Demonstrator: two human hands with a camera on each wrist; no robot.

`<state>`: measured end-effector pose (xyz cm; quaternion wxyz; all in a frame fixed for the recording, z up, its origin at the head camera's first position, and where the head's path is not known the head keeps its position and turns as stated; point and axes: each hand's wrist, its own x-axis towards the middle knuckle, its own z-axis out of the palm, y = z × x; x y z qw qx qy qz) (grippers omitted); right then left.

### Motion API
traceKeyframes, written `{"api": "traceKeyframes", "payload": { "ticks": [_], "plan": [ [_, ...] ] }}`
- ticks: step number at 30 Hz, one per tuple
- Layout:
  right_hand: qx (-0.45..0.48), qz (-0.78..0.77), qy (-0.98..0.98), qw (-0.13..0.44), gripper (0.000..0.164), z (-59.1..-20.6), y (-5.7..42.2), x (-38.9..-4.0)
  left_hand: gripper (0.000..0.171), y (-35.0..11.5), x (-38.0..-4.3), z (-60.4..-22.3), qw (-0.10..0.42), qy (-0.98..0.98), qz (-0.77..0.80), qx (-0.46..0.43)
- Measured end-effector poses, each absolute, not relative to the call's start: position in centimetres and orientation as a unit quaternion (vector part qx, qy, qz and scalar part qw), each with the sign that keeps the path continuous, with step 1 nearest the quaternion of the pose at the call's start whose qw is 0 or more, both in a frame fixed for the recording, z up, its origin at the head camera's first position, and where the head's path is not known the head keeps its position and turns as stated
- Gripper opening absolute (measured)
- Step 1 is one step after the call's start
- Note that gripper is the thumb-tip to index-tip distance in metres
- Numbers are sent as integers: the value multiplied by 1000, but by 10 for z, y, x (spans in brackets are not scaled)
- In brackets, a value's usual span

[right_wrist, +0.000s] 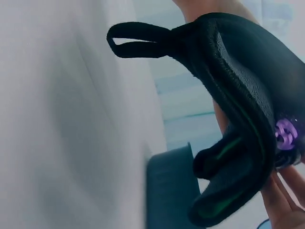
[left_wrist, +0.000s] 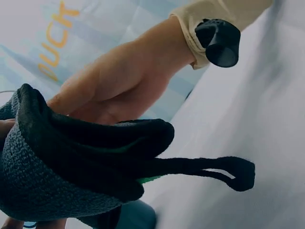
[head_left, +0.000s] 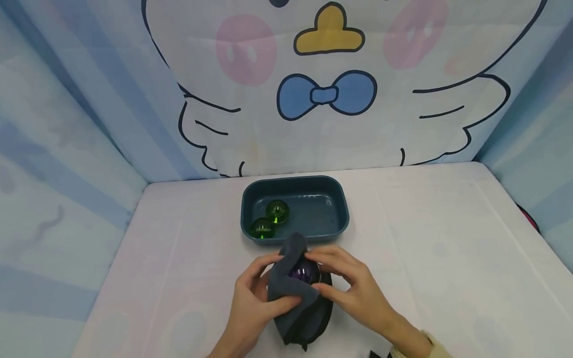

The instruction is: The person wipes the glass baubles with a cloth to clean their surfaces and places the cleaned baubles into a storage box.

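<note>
A dark grey cloth (head_left: pixel 309 318) with black edging is folded around a shiny purple ball (head_left: pixel 305 271) in front of the tray. My left hand (head_left: pixel 255 293) grips the cloth from the left, its thumb pressed on the near fold. From the right, my right hand (head_left: pixel 346 281) pinches the ball through and beside the cloth, with index finger and thumb at either side of it. Only the ball's upper part shows in the head view; the cloth hides the remainder. A black hanging loop (right_wrist: pixel 138 40) sticks out from the cloth's edge in the right wrist view.
Just beyond the hands stands a dark teal tray (head_left: pixel 313 235), with two transparent green balls (head_left: pixel 277 212) at its left end. White cloth covers the table (head_left: pixel 447 238). Printed fabric walls (head_left: pixel 327 144) close off the back and sides. A small black object (head_left: pixel 375 354) shows at the bottom edge.
</note>
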<state>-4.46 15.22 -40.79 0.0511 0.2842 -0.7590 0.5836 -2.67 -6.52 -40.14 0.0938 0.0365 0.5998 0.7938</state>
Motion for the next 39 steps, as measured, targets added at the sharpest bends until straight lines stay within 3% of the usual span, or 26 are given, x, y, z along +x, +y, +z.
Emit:
{"api": "traceKeyframes", "payload": {
  "ticks": [9, 14, 21, 28, 33, 39],
  "plan": [
    [371, 528, -761, 67, 65, -403, 159, -45, 64, -66, -27, -399, 88, 605, 790, 44],
    [399, 518, -753, 72, 65, -402, 159, -47, 66, -67, -25, -400, 86, 602, 793, 38],
    [353, 557, -748, 73, 59, -401, 155, -49, 64, -68, -24, -398, 72, 596, 798, 52],
    [262, 618, -741, 23, 50, -399, 152, -44, 57, -65, -23, -396, 44, 605, 788, 108],
    [229, 622, -749, 7, 48, -401, 149, -40, 62, -67, -24, -401, 62, 591, 800, 81],
    [258, 628, -733, 34, 50, -406, 144, -36, 67, -69, -27, -406, 80, 581, 809, 45]
  ]
}}
